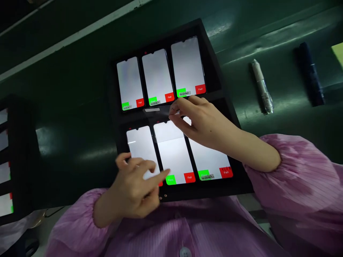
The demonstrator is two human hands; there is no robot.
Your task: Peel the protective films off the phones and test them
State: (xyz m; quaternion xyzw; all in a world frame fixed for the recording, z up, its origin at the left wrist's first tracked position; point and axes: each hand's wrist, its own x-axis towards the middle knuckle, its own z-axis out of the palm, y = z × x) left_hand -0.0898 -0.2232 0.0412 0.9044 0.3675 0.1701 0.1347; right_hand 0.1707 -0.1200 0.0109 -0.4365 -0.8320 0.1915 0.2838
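A black tray (114, 123) holds two rows of lit phones with white screens and green and red boxes. My right hand (194, 116) pinches the edge of a thin clear film (160, 115) with a whitish strip, over the gap between the rows and the top of the front middle phone (175, 153). My left hand (140, 185) is over the front left phone (140, 141), its index finger stretched toward the middle phone's green box and its fingers apart. Barcode labels lie on the back phones and on the front right phone (211, 159).
Right of the tray, a silvery pen-like tool (262, 86) and a dark marker-like object (312, 75) lie on the green table (72, 89). A yellow-green item (338, 53) shows at the right edge. Another black tray (23, 160) with lit phones stands at the left.
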